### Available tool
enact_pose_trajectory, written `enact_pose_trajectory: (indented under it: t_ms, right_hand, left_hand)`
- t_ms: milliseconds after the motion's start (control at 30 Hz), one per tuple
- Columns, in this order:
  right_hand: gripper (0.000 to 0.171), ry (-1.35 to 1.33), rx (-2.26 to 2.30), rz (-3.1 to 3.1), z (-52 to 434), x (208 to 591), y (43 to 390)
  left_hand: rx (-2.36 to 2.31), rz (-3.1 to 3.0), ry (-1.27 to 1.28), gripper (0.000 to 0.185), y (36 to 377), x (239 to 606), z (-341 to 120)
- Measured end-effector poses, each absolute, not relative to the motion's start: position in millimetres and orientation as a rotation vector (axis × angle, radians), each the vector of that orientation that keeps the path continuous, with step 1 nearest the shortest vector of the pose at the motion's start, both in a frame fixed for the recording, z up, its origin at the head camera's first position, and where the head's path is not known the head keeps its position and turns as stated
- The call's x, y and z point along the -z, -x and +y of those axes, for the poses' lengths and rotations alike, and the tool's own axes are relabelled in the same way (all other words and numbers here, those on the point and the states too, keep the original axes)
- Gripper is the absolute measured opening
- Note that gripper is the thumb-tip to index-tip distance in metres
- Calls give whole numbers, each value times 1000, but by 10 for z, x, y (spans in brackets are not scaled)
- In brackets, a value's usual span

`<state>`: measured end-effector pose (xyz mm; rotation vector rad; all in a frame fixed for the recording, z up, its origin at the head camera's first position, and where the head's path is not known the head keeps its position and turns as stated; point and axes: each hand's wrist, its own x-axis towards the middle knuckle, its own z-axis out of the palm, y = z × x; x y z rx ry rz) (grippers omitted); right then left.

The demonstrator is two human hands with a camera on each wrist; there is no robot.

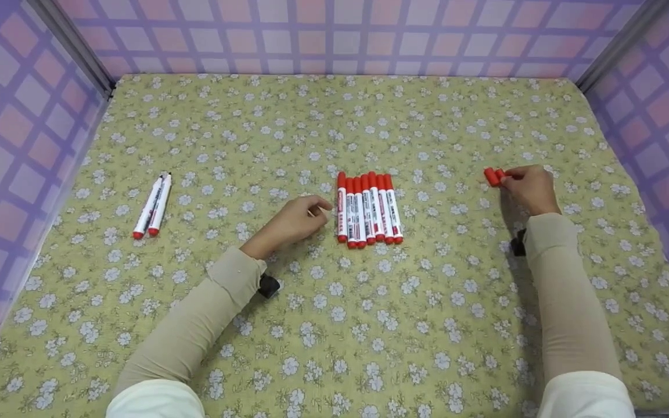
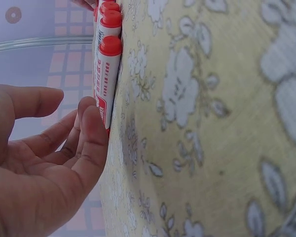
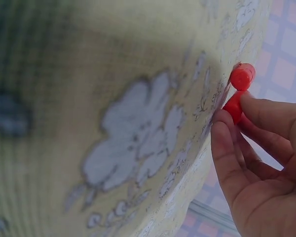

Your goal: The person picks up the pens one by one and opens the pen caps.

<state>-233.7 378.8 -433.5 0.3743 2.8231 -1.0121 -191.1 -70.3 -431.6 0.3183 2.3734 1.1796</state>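
Observation:
Several red-capped white markers (image 1: 368,209) lie side by side in a row at the middle of the floral cloth (image 1: 334,325). My left hand (image 1: 318,210) rests just left of the row with relaxed fingers, its fingertips (image 2: 91,123) touching the nearest marker (image 2: 106,74). Far right, my right hand (image 1: 506,177) pinches one of two loose red caps (image 1: 494,175) lying together. In the right wrist view, thumb and forefinger (image 3: 266,113) hold the lower cap (image 3: 234,106), and the other cap (image 3: 242,76) lies beside it.
Two white markers (image 1: 153,205) lie together at the left, dark tips bare and red ends toward me. Purple checked walls (image 1: 334,35) enclose the cloth at the back and on both sides.

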Motion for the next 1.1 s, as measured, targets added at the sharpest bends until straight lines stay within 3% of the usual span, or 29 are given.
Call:
enact_pose_trajectory:
  t_ms: [1100]
  right_hand:
    - [47, -389, 981, 2855, 3810, 4310, 2284]
  left_hand:
    - [-1313, 2248, -192, 38, 2047, 4394, -506]
